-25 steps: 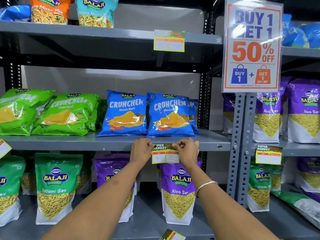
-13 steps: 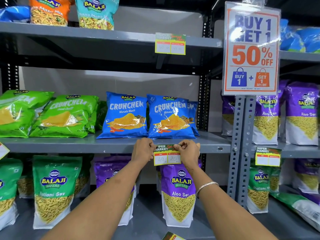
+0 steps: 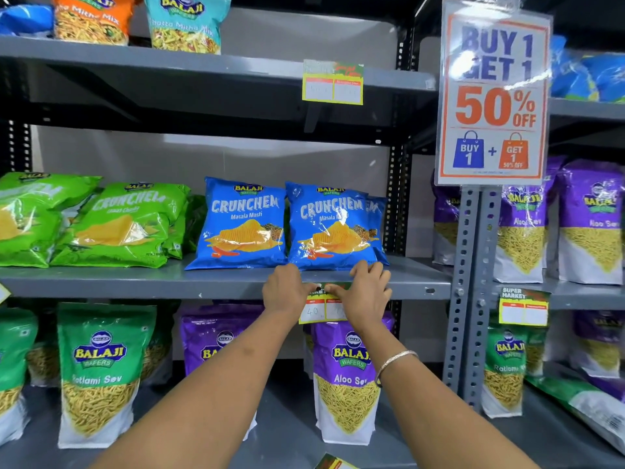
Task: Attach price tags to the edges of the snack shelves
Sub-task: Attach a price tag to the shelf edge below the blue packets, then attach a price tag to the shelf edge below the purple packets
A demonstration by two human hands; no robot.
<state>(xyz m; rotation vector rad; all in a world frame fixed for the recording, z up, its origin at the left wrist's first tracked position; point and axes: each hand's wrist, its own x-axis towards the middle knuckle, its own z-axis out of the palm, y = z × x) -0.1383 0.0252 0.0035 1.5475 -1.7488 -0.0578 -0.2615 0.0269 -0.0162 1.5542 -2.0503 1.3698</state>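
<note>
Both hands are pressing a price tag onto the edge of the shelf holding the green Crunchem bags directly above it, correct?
Not quite. In the head view, the left hand and right hand do press the price tag onto the shelf edge, but the bags directly above it are the blue Crunchem bags. The green Crunchem bags sit further left.

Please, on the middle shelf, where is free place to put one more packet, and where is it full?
The middle shelf is bare right of the blue Crunchem packets, up to the black upright. Left of them, the green packets crowd the shelf. The front edge is occupied by both hands at the price tag.
</note>
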